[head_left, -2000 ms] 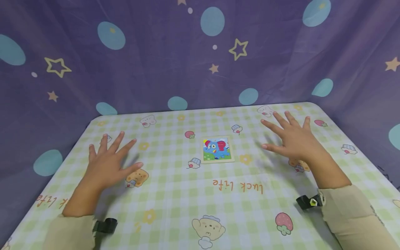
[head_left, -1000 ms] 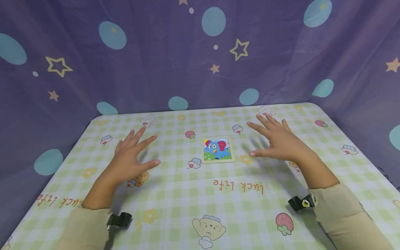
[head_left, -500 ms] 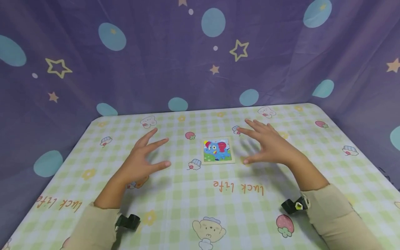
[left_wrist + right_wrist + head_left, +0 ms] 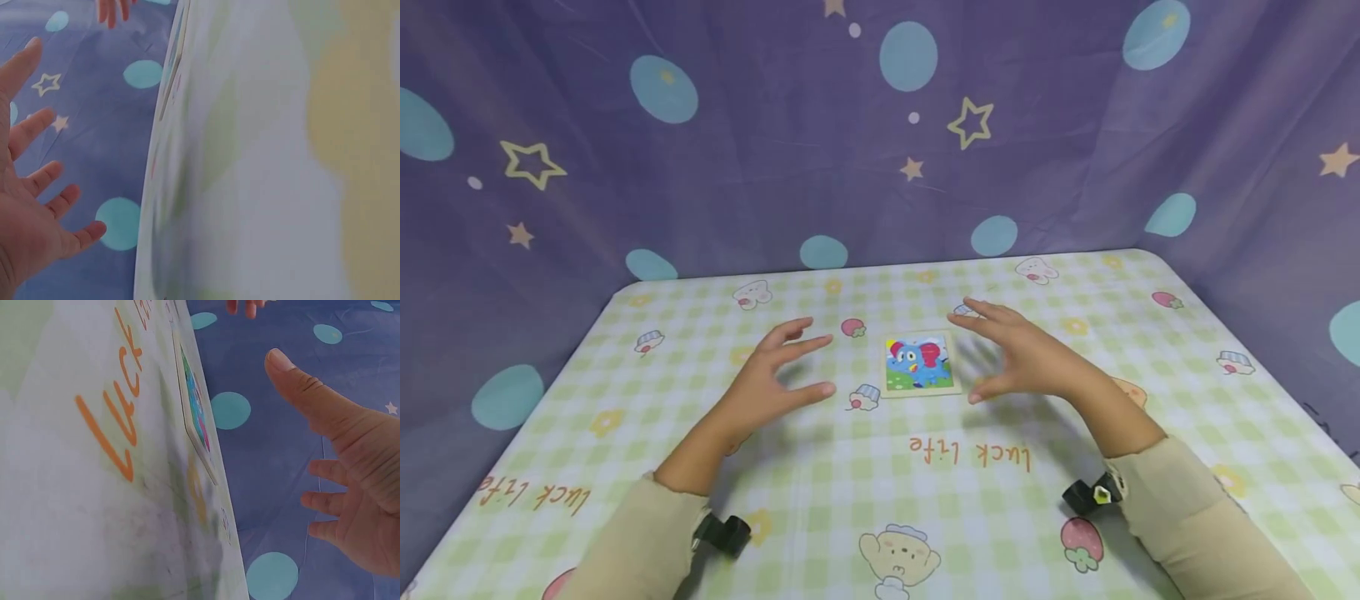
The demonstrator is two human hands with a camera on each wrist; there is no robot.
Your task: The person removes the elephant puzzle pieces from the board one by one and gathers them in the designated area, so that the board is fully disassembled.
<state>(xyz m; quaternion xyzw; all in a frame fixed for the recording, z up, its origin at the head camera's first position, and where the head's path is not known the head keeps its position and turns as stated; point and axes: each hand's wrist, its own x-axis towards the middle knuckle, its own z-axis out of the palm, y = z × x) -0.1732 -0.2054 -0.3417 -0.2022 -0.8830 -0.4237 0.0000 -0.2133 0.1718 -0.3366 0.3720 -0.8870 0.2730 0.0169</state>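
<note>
A small square elephant puzzle [image 4: 919, 364] with a pale wooden frame lies flat near the middle of the table. My left hand [image 4: 767, 379] hovers to its left, fingers spread and slightly bent, with nothing in it. On the other side my right hand [image 4: 1018, 350] hangs over the cloth, its thumb tip close to the puzzle's right edge and its palm turned inward. In the right wrist view the puzzle [image 4: 194, 394] appears edge-on, apart from the thumb. The left wrist view shows the left hand [image 4: 31, 206] with spread fingers above the table.
A green-and-white checked cloth [image 4: 820, 500] printed with cakes, strawberries and lettering covers the table. Behind it hangs a purple curtain [image 4: 737, 183] with stars and blue spots. Each wrist carries a black camera mount, one on the left [image 4: 722, 533] and one on the right [image 4: 1092, 493].
Both hands have moved inward toward the puzzle, the left one to the right and the right one to the left. Their fingers are bent a little more. The puzzle has stayed in place.
</note>
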